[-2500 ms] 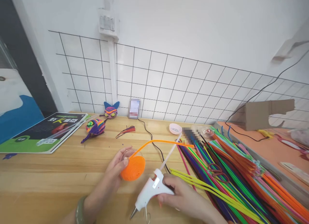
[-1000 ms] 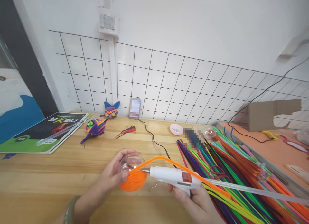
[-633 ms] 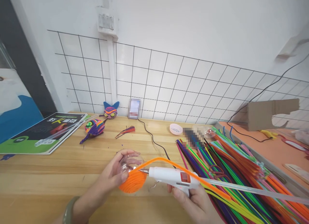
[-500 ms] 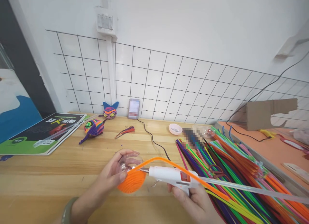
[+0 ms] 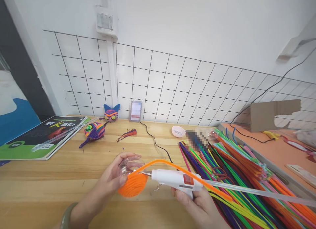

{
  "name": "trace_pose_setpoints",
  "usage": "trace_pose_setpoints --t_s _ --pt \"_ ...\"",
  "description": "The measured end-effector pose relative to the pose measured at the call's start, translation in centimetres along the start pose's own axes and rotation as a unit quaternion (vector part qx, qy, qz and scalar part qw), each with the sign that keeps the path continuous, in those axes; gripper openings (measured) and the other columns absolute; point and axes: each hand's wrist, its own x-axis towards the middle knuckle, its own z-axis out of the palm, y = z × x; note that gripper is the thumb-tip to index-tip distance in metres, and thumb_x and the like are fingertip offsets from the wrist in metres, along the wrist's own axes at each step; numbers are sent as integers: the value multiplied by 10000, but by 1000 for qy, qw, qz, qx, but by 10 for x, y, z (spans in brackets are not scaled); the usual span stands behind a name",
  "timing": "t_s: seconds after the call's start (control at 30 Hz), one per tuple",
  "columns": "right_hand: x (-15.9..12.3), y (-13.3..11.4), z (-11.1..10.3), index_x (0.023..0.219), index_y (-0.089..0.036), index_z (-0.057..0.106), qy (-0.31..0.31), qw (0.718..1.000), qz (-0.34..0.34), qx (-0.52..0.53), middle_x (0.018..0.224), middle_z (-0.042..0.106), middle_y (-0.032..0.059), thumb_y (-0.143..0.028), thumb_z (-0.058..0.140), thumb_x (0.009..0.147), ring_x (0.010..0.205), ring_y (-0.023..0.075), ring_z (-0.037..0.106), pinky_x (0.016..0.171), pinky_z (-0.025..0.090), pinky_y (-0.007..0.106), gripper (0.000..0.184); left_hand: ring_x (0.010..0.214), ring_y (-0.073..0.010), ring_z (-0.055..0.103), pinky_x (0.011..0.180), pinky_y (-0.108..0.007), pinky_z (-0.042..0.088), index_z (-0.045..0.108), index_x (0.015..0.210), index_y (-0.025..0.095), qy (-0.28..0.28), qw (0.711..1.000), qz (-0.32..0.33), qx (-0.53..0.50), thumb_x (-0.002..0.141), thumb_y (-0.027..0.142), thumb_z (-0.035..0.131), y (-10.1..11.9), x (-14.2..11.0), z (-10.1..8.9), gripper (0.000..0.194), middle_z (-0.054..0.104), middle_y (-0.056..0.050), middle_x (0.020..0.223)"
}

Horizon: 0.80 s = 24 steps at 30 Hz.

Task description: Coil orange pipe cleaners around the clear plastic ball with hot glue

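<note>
My left hand (image 5: pixel 116 173) is closed round a clear plastic ball (image 5: pixel 130 164) whose lower part is wrapped in orange pipe cleaner (image 5: pixel 133 185). A loose length of that orange pipe cleaner (image 5: pixel 160 161) arches up from the ball and passes over the glue gun to the right. In my right hand (image 5: pixel 195 202) is the handle of a white hot glue gun (image 5: pixel 170 179). Its metal nozzle (image 5: pixel 146 173) meets the ball's edge beside the strand; exact contact is hard to tell. A long translucent glue stick (image 5: pixel 242 190) sticks out of the gun's back.
Bundles of coloured pipe cleaners (image 5: pixel 237 166) cover the right side. Behind them are a pink bowl (image 5: pixel 178 131) and cardboard (image 5: pixel 263 116). Further left are a striped figure (image 5: pixel 94 131), a cat-eared head (image 5: pixel 111 113), a magazine (image 5: pixel 49 140) and a propped phone (image 5: pixel 135 111). A black cable (image 5: pixel 154 137) crosses the table.
The view has shifted slightly. Both hands hold nearly the same pose, with the nozzle still at the ball and the orange strand still arched over the gun.
</note>
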Motion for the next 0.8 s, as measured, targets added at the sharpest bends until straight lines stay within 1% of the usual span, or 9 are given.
trace_pose_setpoints --t_s 0.1,0.23,0.4,0.47,0.53,0.6,0.63,0.7,0.8 --pt "-1 2 0 829 -244 647 -1 1000 6 3 668 528 14 -459 554 879 607 183 516 630 506 298 239 948 -285 595 804 -362 450 639 1048 237 5 1000 1 10 607 469 785 0 0 0 519 671 -102 1044" --pt "-3 2 0 831 -249 646 -5 1000 30 4 688 535 17 -458 549 885 631 186 517 672 508 307 236 949 -281 598 832 -364 439 639 1051 246 8 1000 -18 22 596 487 788 4 -1 4 536 677 -72 930" --pt "-4 2 -1 829 -240 663 -12 1000 17 1 703 565 29 -465 535 892 673 207 554 742 519 343 266 989 -281 586 832 -359 445 638 1047 245 18 999 -31 10 592 491 789 7 -3 6 540 667 -91 1040" --pt "-3 2 -1 908 -237 678 -20 1000 18 -1 766 609 48 -469 524 898 738 229 585 792 518 368 278 1006 -292 586 842 -371 445 637 1049 244 22 999 -29 10 592 492 788 6 -3 5 542 669 -101 1064" --pt "-3 3 -2 1053 -240 668 -36 999 22 -1 894 654 75 -470 512 907 844 254 607 858 505 395 314 1004 -303 593 850 -385 445 636 1055 238 22 999 -22 13 594 488 789 5 -2 4 546 677 -112 1065" --pt "-3 3 -2 1159 -245 637 -51 998 26 7 1020 665 94 -472 501 913 948 272 609 914 482 410 361 1001 -318 602 850 -403 447 636 1054 229 22 999 -19 14 596 472 792 4 -2 3 542 679 -128 1079" --pt "-3 3 -2 1179 -248 631 -53 998 29 13 1054 665 97 -474 499 914 979 275 607 928 475 411 372 1016 -329 599 852 -410 447 639 1045 227 25 999 -18 13 593 462 796 4 -2 4 533 676 -134 1095" --pt "-3 3 -1 1184 -253 635 -42 998 37 17 1032 674 92 -483 506 909 981 278 614 918 484 406 380 1045 -342 589 857 -415 445 644 1028 227 33 999 -20 9 584 455 802 5 -2 4 523 672 -136 1113" --pt "-5 3 -2 1171 -252 647 -10 999 48 -1 903 677 77 -498 539 888 933 282 628 885 500 410 390 1013 -322 599 869 -408 437 653 1026 229 29 999 -25 2 563 484 806 6 -2 5 550 692 -118 1041"
